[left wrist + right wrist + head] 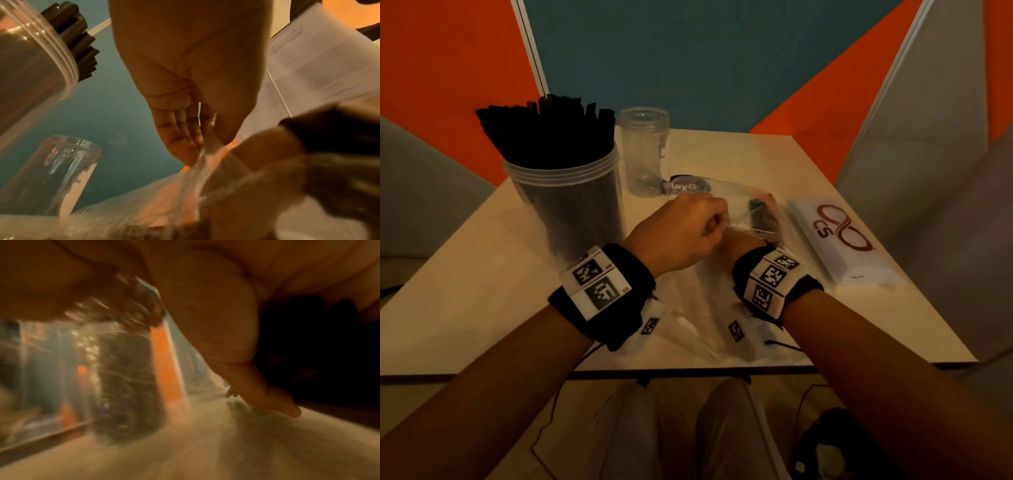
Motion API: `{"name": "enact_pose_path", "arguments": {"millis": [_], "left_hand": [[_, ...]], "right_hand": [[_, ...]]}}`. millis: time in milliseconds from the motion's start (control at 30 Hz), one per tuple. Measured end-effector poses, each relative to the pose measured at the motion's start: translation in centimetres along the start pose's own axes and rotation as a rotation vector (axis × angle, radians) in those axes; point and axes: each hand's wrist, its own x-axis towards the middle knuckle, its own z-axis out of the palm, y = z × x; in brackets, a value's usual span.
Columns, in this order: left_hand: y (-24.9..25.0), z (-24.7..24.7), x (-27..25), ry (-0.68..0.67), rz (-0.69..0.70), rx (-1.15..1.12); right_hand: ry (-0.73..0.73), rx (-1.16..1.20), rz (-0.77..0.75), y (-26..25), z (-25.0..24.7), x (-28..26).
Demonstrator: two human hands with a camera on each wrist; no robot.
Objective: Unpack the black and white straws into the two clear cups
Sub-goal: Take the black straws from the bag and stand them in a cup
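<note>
A tall clear cup (565, 198) packed with black straws (544, 126) stands at the left of the table. Behind it is a smaller clear cup (643, 150) with nothing in it. A clear plastic bag (709, 308) lies across the middle, and a few black straws (758, 214) remain in its far end. My left hand (717, 222) pinches the bag's film (198, 155) between fingers and thumb. My right hand (767, 209), half hidden under the film, curls round those remaining straws. A sealed pack of white straws (839, 240) with a red logo lies at the right.
A dark blue label (685, 186) lies by the small cup. The white table (465, 308) ends just under my wrists, with my knees below. Orange, teal and grey partition panels (705, 61) close in the back and sides.
</note>
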Motion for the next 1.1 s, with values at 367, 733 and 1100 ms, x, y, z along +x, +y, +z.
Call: {"name": "enact_pose_path", "arguments": {"millis": [367, 733, 1100], "left_hand": [[-0.3, 0.5, -1.5, -0.295, -0.125, 0.136], [1.6, 1.6, -2.5, -0.214, 0.071, -0.15], [1.9, 1.0, -2.6, 0.0, -0.112, -0.566]], "right_hand": [[-0.164, -0.159, -0.053, -0.8, -3.0, -8.5], [-0.153, -0.29, -0.23, -0.1, -8.4, -13.0], [-0.237, 0.361, -0.315, 1.2, -11.5, -11.6]]}}
